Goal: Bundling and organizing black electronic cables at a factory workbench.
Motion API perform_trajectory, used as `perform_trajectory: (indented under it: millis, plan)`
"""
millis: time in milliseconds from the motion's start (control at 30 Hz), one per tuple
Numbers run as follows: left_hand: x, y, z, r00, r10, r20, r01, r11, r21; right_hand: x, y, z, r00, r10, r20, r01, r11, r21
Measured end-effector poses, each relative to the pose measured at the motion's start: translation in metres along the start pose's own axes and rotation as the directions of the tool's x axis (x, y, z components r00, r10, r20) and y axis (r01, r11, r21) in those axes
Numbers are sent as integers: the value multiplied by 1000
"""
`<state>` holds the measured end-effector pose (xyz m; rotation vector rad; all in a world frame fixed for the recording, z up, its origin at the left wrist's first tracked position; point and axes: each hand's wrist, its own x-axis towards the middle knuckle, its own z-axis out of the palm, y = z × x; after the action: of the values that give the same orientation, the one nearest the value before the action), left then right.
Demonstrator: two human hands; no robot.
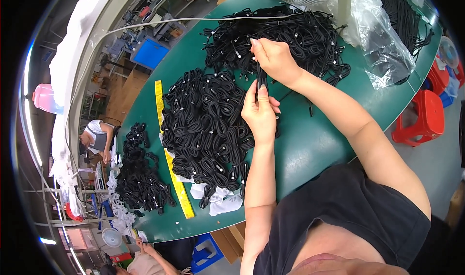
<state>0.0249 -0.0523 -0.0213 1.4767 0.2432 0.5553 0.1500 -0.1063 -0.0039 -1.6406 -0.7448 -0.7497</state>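
The person's left hand point(260, 111) and right hand point(277, 59) share one slim, black cable bundle point(262, 76) above the green table point(310, 139). The left fingers are closed around its lower part, thumb laid up along the strands, which seems meant to keep them gathered and steady. The right hand stands just above, thumb and fingers drawn narrow on the upper end, so the bundle runs nearly straight between the two grips. The fingertips are too small in this view to tell whether they pinch one strand or several.

The bundle is in front of the loose cable heap point(276, 38), near its lower edge, and beside the pile of coiled cables point(208, 125). With both so near, the arms probably need little reach. The coils lie in compact loops with pale bands or plugs among them, a shape that likely keeps them from snagging one another.

A yellow strip point(175, 171) runs along the left side of the coils, between them and a smaller dark pile point(143, 180); it appears to serve as a divider. White bags point(225, 205) lie at the coils' near edge.
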Motion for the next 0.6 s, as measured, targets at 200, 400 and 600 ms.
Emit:
perform_trajectory:
  millis: [200, 400, 600]
  plan:
    - [29, -12, -37, 985, 28, -168, -82, 943, -323, 8, 0, -22, 921, 292, 257, -308, 951, 22]
    - [38, 23, -104, 967, -216, 137, 172, 153, -973, -3, -7, -57, 870, 307, 385, -372, 922, 106]
    - [-75, 115, -58, 228, 912, -340, -959, 271, 86, -36, 14, -102, 728, 128, 674, 35, 974, -223]
